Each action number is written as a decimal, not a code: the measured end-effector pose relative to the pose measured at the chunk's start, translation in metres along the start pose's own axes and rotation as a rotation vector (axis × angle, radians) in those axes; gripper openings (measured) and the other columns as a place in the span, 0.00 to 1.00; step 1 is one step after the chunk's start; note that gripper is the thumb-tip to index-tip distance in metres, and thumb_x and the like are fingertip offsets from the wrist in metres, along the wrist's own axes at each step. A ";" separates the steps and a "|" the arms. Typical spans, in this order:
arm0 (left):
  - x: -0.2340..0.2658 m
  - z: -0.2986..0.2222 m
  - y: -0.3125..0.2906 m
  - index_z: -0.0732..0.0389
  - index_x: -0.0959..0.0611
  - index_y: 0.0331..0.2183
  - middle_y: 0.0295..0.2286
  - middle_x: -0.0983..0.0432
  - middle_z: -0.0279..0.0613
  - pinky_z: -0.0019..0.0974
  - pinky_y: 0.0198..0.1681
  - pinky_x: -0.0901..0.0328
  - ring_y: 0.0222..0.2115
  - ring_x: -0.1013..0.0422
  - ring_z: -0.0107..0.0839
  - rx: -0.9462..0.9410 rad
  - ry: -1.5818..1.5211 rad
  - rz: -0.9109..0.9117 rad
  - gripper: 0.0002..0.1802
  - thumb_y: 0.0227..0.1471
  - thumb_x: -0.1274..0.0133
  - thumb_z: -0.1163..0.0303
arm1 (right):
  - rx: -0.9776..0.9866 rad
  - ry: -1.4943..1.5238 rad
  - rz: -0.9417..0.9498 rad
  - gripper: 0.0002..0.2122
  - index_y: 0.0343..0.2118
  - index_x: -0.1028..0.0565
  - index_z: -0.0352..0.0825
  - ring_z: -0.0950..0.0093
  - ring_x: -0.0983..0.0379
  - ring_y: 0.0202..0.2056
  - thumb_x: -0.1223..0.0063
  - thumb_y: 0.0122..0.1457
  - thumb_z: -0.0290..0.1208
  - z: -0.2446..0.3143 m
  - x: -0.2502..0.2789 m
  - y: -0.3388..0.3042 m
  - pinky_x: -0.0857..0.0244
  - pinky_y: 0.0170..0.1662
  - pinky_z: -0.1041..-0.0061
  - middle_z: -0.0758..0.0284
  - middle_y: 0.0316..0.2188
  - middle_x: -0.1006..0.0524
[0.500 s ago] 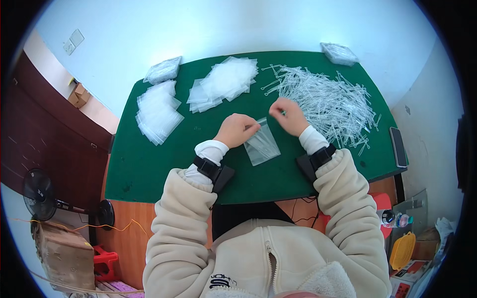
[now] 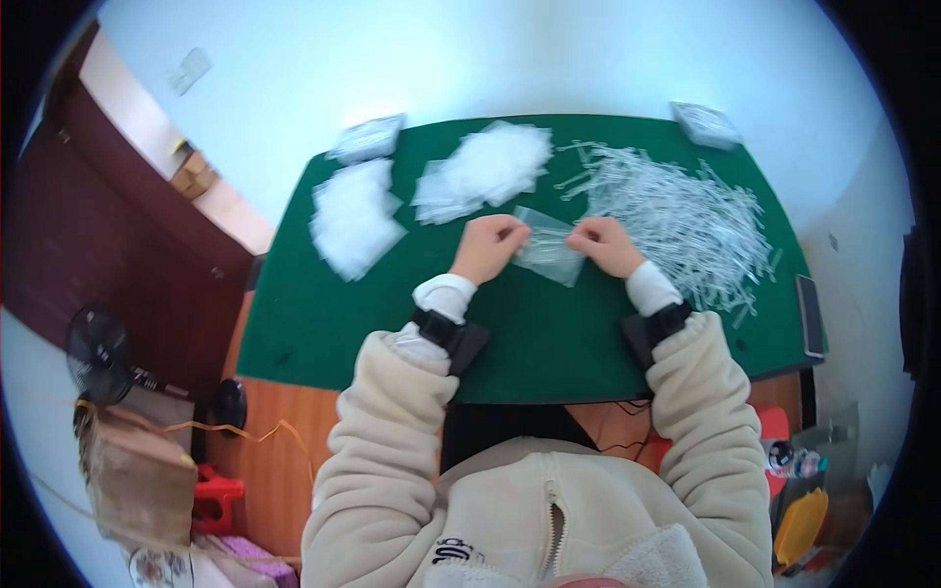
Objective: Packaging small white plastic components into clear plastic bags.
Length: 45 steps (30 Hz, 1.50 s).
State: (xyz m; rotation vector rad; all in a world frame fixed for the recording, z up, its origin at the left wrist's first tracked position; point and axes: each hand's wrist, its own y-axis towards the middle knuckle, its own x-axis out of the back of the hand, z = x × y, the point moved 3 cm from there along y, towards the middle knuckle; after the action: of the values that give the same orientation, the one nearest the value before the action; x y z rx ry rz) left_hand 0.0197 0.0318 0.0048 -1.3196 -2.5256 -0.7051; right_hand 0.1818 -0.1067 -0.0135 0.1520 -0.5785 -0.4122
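Observation:
A small clear plastic zip bag [image 2: 551,257] is stretched between my two hands above the green table [image 2: 392,343]. My left hand [image 2: 490,247] pinches its left side between thumb and fingers. Closed on the opposite side is my right hand [image 2: 606,245]. Pale streaks show through the bag, but blur keeps me from telling what is inside. Just beyond and right of my right hand spreads a large heap of thin clear plastic sticks with looped ends [image 2: 686,220]. A fanned pile of clear bags [image 2: 495,167] lies beyond my left hand.
Another fanned bag pile [image 2: 355,220] is at the left, with a wrapped pack [image 2: 369,139] behind it. A second pack [image 2: 706,124] sits at the far right corner. Near the right edge lies a phone [image 2: 810,316]. A black fan [image 2: 98,353] stands left of the table.
My right hand has come to the bag and gripped its right side. The bag has turned and been lifted or shifted away from me. The whole view has tilted and shifted.

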 end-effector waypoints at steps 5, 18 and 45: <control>0.033 0.008 -0.012 0.66 0.22 0.24 0.18 0.27 0.36 0.24 0.22 0.38 0.18 0.31 0.21 0.182 -0.075 0.033 0.07 0.46 0.49 0.71 | -0.054 0.150 0.021 0.09 0.20 0.29 0.30 0.83 0.38 0.18 0.47 0.49 0.31 -0.005 -0.001 0.000 0.43 0.22 0.82 0.72 0.14 0.32; 0.226 0.062 -0.092 0.67 0.25 0.32 0.22 0.26 0.42 0.30 0.26 0.36 0.22 0.31 0.28 0.464 0.810 -0.560 0.18 0.38 0.41 0.67 | -0.003 0.075 0.030 0.09 0.20 0.28 0.31 0.81 0.35 0.18 0.47 0.49 0.31 -0.009 -0.004 0.003 0.41 0.23 0.80 0.69 0.14 0.30; 0.031 -0.300 -0.232 0.66 0.34 0.49 0.53 0.45 0.47 0.52 0.55 0.52 0.54 0.49 0.45 -2.084 -0.441 -0.290 0.24 0.52 0.54 0.64 | 0.038 0.010 -0.006 0.10 0.21 0.27 0.30 0.78 0.33 0.20 0.46 0.47 0.34 -0.014 -0.003 -0.003 0.39 0.25 0.77 0.67 0.17 0.28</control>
State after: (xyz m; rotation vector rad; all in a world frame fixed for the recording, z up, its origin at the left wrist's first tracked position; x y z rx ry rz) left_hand -0.1988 -0.2084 0.2025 -1.1923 -1.3562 -3.8182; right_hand 0.1862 -0.1079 -0.0275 0.1919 -0.5763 -0.4063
